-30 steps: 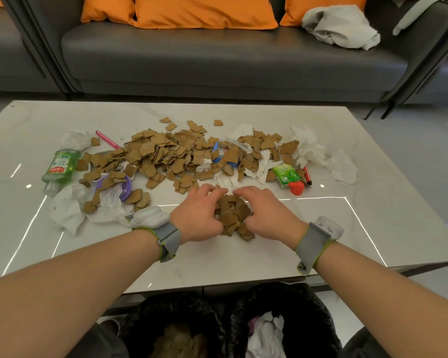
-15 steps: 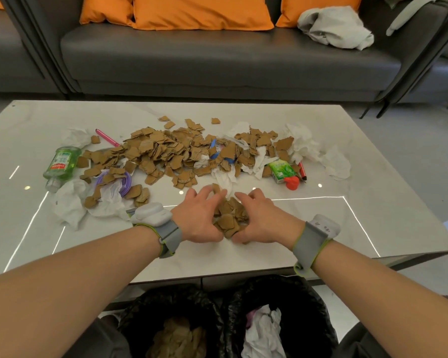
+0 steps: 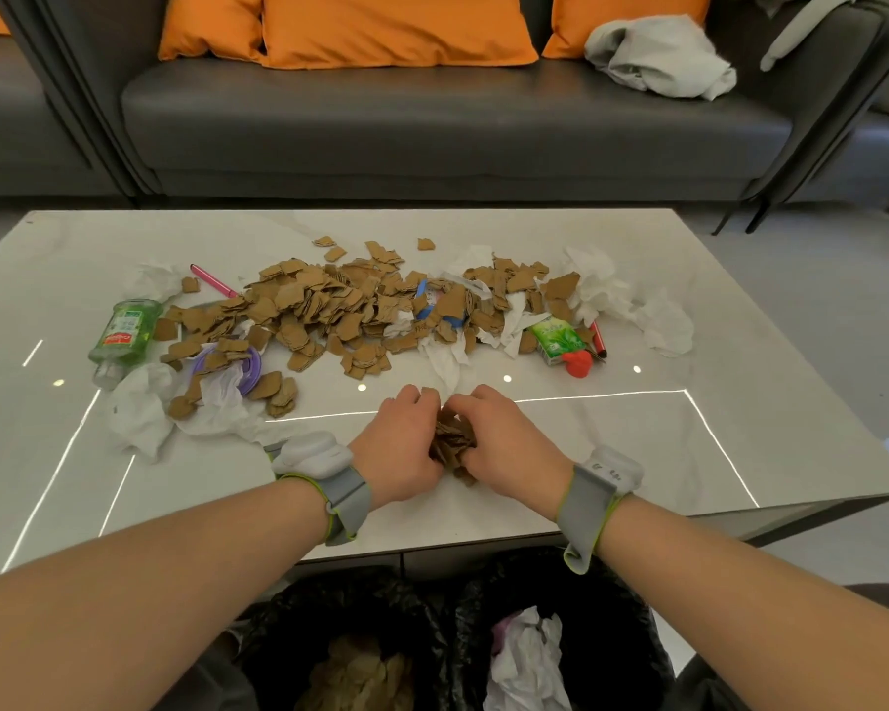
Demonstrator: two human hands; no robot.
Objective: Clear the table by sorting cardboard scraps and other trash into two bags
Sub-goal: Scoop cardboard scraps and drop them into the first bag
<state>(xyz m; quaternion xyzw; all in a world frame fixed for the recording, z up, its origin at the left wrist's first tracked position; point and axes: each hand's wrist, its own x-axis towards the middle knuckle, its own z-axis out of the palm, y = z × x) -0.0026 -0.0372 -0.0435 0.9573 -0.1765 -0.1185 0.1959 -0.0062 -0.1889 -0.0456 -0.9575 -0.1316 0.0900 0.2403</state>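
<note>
Fingers (image 3: 422,402) of left hand (image 3: 399,451) and right hand (image 3: 504,446) curled, squeezing cardboard scraps (image 3: 450,441) between them, near table (image 3: 637,454) edge; two bags below.

Brown cardboard scraps (image 3: 329,310), white marble table (image 3: 637,454), black bags (image 3: 612,608), orange cushions (image 3: 396,28), green bottle (image 3: 124,331)

Small clump of cardboard scraps (image 3: 451,439) pressed between left hand (image 3: 399,449) and right hand (image 3: 509,446), white table (image 3: 740,428), two black bags (image 3: 432,602) below
</note>
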